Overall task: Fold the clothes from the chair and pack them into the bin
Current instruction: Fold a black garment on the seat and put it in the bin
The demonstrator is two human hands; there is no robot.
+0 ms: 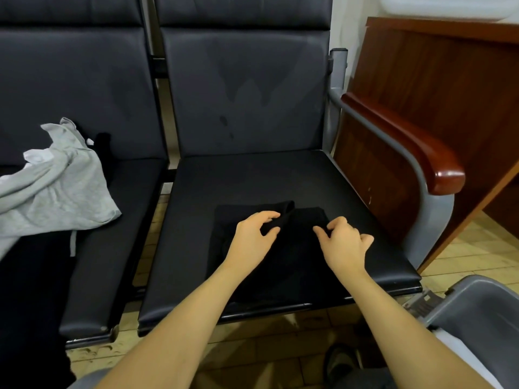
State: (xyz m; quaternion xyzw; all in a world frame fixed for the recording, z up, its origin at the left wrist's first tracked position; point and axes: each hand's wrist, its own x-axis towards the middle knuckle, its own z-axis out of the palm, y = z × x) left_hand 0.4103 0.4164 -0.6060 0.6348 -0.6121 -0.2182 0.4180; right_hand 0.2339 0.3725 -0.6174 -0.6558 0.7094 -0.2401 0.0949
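A black garment [283, 254] lies partly folded on the seat of the right-hand black chair [247, 175]. My left hand [252, 237] pinches a raised fold of the black cloth near its far edge. My right hand [344, 241] sits just to the right of it, fingers curled and pinching the cloth's far right part. A crumpled grey garment [56, 189] lies on the left chair seat [112, 220], spilling over its left side. The grey bin [483, 310] stands on the floor at the lower right, and only part of it shows.
A wood-topped armrest [407, 141] on a grey metal frame borders the right chair. Behind it stands a brown wooden desk panel [435, 80]. Dark cloth [28, 290] hangs at the lower left. A slipper [342, 360] rests on the tiled floor below.
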